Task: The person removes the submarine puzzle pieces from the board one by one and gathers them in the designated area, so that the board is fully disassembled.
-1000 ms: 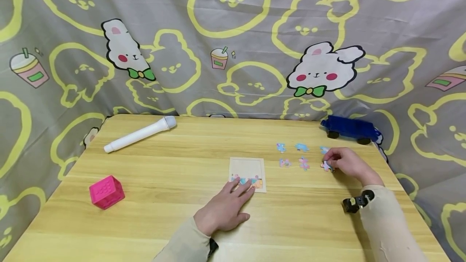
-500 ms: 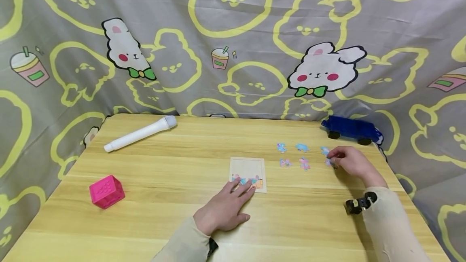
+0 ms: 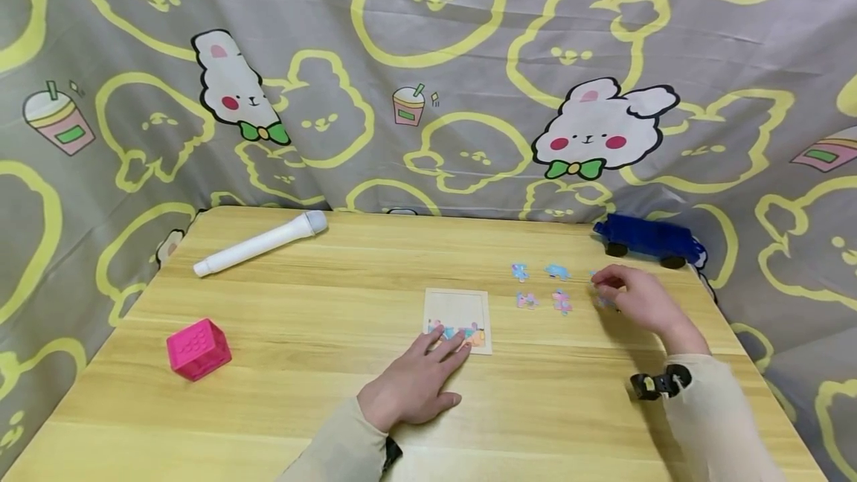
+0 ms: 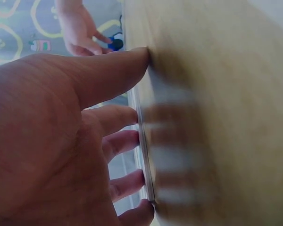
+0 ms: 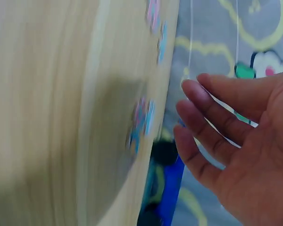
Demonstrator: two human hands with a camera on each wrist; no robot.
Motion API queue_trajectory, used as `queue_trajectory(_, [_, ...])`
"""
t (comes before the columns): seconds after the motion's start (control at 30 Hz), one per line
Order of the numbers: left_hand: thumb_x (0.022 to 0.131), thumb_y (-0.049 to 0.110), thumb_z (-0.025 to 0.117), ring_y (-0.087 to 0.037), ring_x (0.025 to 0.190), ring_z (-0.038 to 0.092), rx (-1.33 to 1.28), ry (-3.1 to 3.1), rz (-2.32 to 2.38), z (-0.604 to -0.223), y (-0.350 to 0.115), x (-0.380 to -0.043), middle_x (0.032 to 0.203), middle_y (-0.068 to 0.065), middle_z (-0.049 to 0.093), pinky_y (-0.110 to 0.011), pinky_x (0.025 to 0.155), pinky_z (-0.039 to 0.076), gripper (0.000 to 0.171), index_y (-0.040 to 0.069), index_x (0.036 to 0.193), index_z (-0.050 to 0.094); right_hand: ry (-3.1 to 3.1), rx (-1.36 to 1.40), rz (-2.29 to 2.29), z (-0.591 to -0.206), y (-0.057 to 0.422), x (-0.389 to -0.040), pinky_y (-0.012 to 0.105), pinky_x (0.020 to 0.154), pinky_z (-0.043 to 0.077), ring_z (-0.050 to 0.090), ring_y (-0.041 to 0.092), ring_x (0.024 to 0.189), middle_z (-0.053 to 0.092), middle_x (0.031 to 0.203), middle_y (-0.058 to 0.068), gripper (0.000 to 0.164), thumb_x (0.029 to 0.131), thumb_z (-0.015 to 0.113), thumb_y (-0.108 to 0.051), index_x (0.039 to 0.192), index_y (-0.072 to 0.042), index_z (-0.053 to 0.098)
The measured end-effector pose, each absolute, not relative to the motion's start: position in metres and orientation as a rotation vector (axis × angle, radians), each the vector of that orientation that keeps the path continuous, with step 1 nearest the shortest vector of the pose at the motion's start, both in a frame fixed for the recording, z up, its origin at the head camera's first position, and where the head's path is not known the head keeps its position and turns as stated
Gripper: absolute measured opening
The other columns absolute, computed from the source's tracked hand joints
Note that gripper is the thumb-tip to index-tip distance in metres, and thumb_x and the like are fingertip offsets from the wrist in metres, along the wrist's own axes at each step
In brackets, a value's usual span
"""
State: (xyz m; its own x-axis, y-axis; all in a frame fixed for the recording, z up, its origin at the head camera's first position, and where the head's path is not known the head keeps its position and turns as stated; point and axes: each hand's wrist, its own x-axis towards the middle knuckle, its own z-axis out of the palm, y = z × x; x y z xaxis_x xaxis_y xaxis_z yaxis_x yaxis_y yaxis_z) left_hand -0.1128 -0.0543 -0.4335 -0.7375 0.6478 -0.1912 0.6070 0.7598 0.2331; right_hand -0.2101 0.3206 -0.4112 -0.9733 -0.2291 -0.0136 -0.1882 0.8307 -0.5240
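Over the desk (image 3: pixel 301 393), we are hovering a loose, empty right grip (image 3: pixel 646 307) near pieces (image 5: pixel 139 120), likely light, stiff, best pinched edgewise; our left grip (image 3: pixel 415 385), unclenched, is resting on the frame (image 3: pixel 488 307).

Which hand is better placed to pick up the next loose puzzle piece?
Probably the right hand: it hovers near the rightmost loose pieces and seems to hold nothing. The left hand touches the board, farther from them.
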Motion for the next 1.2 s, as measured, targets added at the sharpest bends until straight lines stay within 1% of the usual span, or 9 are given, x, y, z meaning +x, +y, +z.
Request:
queue_trajectory(0.13, [0.096,0.045,0.059,-0.029,0.146,0.017,0.965,2.700,0.221,-0.432,-0.054,-0.113,0.161,0.002,0.021,-0.042,0.115,0.021,0.070,0.018,0.155,0.033,2.868,-0.515,-0.868,-0.412,0.287,-0.203,0.044,0.079,0.050,0.062,0.024,0.090,0.067,0.097,0.005,0.017,0.096,0.062,-0.009,0.110,0.001,0.066])
queue_trajectory(0.23, [0.095,0.045,0.061,-0.029,0.147,0.016,0.947,2.692,0.228,-0.430,-0.054,-0.112,0.161,0.002,0.021,-0.040,0.116,0.020,0.070,0.018,0.155,0.034,2.812,-0.639,-0.881,-0.414,0.256,-0.199,0.041,0.079,0.052,0.061,0.018,0.089,0.065,0.095,0.000,0.016,0.095,0.064,-0.009,0.109,-0.002,0.068])
queue_trajectory(0.37, [0.095,0.043,0.061,-0.027,0.147,0.014,0.928,2.668,0.255,-0.427,-0.054,-0.112,0.162,0.002,0.021,-0.037,0.115,0.021,0.070,0.017,0.154,0.035,2.751,-0.750,-0.889,-0.416,0.216,-0.194,0.037,0.078,0.052,0.060,0.014,0.088,0.065,0.095,-0.002,0.016,0.095,0.064,-0.009,0.110,-0.004,0.068])
queue_trajectory(0.5, [0.095,0.043,0.061,-0.027,0.148,0.014,0.933,2.659,0.263,-0.426,-0.053,-0.113,0.162,0.001,0.021,-0.037,0.115,0.021,0.069,0.015,0.153,0.037,2.681,-0.838,-0.885,-0.417,0.181,-0.193,0.036,0.078,0.052,0.060,0.013,0.089,0.065,0.097,-0.002,0.016,0.097,0.061,-0.008,0.111,-0.004,0.068])
queue_trajectory(0.67, [0.096,0.043,0.061,-0.027,0.147,0.014,0.961,2.666,0.243,-0.427,-0.054,-0.113,0.161,0.000,0.024,-0.036,0.116,0.019,0.069,0.013,0.153,0.037,2.599,-0.857,-0.894,-0.418,0.148,-0.194,0.036,0.078,0.050,0.059,0.012,0.086,0.064,0.096,-0.001,0.016,0.099,0.057,-0.006,0.111,-0.005,0.067])
queue_trajectory(0.83, [0.096,0.042,0.061,-0.027,0.148,0.013,0.979,2.661,0.254,-0.429,-0.055,-0.113,0.160,-0.001,0.025,-0.037,0.116,0.017,0.069,0.013,0.153,0.036,2.573,-0.791,-0.911,-0.423,0.131,-0.198,0.034,0.076,0.050,0.058,0.012,0.083,0.064,0.095,0.000,0.016,0.100,0.055,-0.005,0.110,-0.006,0.067])
queue_trajectory(1.03, [0.096,0.042,0.062,-0.027,0.148,0.011,0.976,2.646,0.269,-0.430,-0.055,-0.114,0.161,-0.001,0.023,-0.039,0.116,0.018,0.070,0.013,0.154,0.036,2.553,-0.724,-0.930,-0.433,0.129,-0.205,0.034,0.075,0.048,0.055,0.014,0.080,0.061,0.090,0.000,0.021,0.097,0.051,0.004,0.105,-0.006,0.067])
queue_trajectory(1.2, [0.096,0.042,0.062,-0.027,0.148,0.013,1.011,2.670,0.225,-0.428,-0.057,-0.108,0.161,-0.004,0.022,-0.040,0.115,0.023,0.070,0.010,0.153,0.037,2.513,-0.737,-0.938,-0.436,0.131,-0.207,0.034,0.076,0.046,0.053,0.015,0.081,0.059,0.091,-0.001,0.019,0.099,0.051,0.001,0.106,-0.006,0.066])
